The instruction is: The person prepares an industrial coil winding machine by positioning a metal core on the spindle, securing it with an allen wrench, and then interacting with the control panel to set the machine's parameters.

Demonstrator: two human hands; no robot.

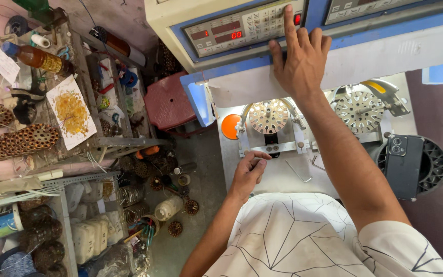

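Observation:
My right hand (pixel 299 60) reaches up to the machine's control panel (pixel 242 30), index finger pressing on the keypad beside the red digit displays. My left hand (pixel 249 169) rests on the white machine bed (pixel 283 174), fingers curled at the lower edge of the clamp that holds a round slotted metal stator core (pixel 268 116). Whether the fingers pinch anything is hidden. A second stator core (pixel 359 109) sits in the fixture to the right.
A black phone (pixel 402 165) lies on a black round spool at the right. An orange disc (pixel 230 126) sits left of the clamp. Cluttered shelves (pixel 57 118) with wound cores, bottles and a red stool (pixel 167 105) stand to the left.

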